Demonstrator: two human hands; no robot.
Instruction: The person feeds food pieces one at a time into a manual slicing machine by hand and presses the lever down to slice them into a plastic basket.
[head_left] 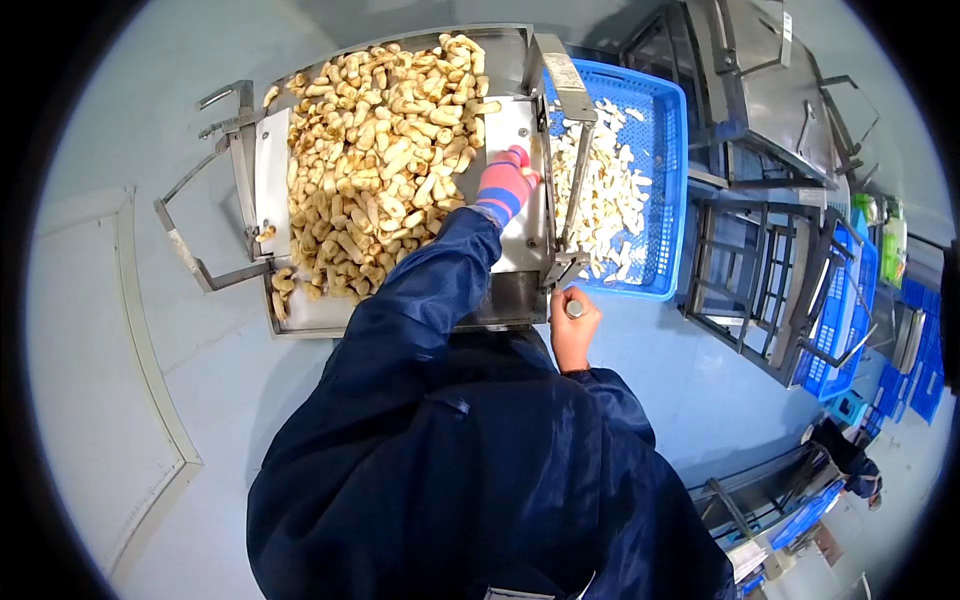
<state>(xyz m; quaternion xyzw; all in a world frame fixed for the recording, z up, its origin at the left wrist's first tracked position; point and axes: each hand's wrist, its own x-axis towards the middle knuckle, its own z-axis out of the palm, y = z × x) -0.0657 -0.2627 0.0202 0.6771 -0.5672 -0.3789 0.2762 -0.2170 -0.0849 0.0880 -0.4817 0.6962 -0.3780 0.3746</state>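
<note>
A heap of pale, brown-tipped mushrooms [390, 160] covers much of the metal tray [310, 318]. My left hand [508, 186], in a pink and blue striped glove, is closed over the white board [515, 245] beside the hinged cutter blade [573, 190]. A pale bit that looks like mushroom shows at its fingertips, mostly hidden by the glove. Bare and wrapped round the blade's handle [574, 309] is my right hand [575, 335], at the near end of the cutter. Just right of the blade, cut mushroom pieces [608, 190] lie in a blue basket [668, 200].
Another hinged cutter arm [215, 205] sticks out at the tray's left side. Metal stands [750, 260] rise to the right of the basket, with another blue basket [840, 310] beyond. A person [850, 460] is partly visible at the far lower right.
</note>
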